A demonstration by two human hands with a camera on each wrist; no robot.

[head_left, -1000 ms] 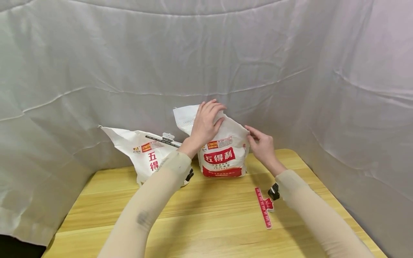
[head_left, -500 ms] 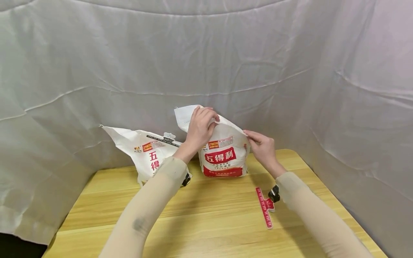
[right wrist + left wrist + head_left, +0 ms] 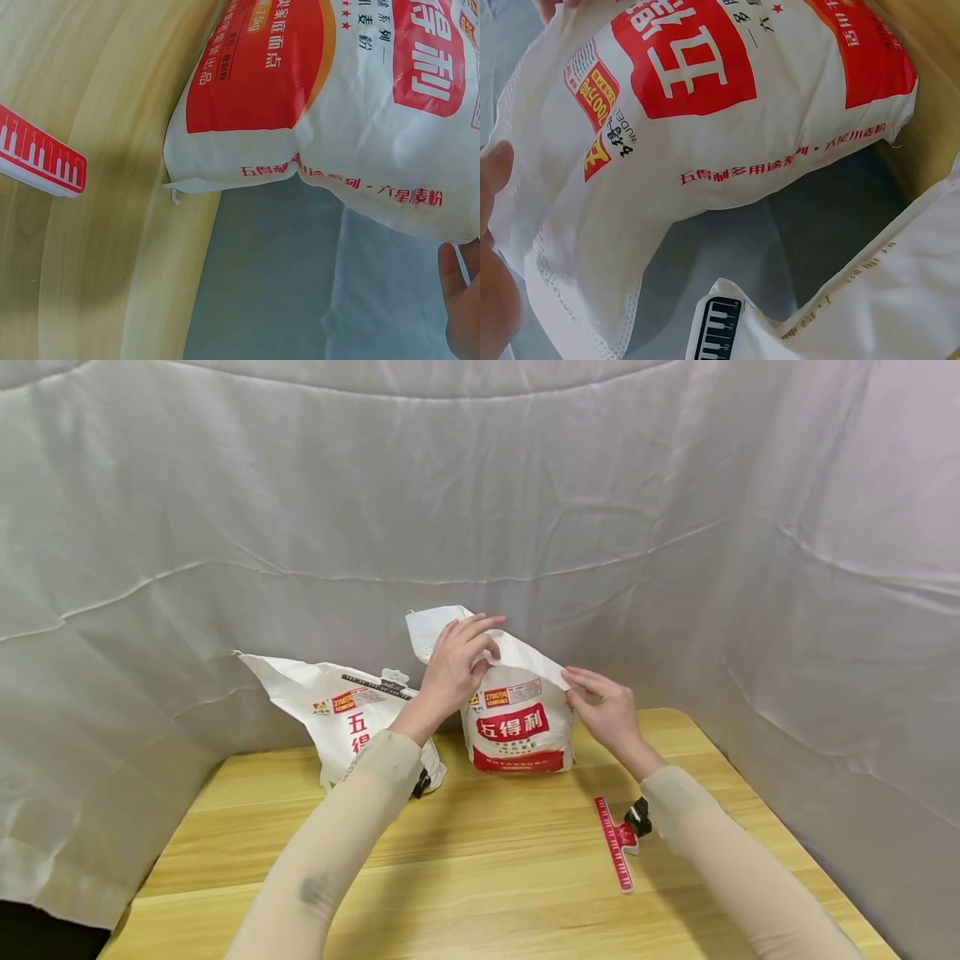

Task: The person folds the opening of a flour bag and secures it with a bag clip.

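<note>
A white flour bag (image 3: 517,722) with red labels stands upright at the back of the table, its top folded forward. My left hand (image 3: 452,667) pinches the folded top on its left side, some fingers stretched over the fold. At the right end of the fold, my right hand (image 3: 609,710) pinches the edge between thumb and fingers. A loose flap of the bag sticks up at upper left. In the left wrist view, my left thumb (image 3: 499,165) lies against the white plastic. The right wrist view shows the bag's lower side (image 3: 247,82).
Left of it leans a second flour bag (image 3: 300,693), with a black bag clip (image 3: 371,683) across its top. A red bag clip (image 3: 615,845) lies on the wooden table (image 3: 495,868) below my right hand. Grey cloth (image 3: 337,485) hangs behind and at the sides.
The bag's top edge has been folded forward and lower, showing a white band. My left hand has shifted down and left; the right hand has moved slightly down with the corner.
</note>
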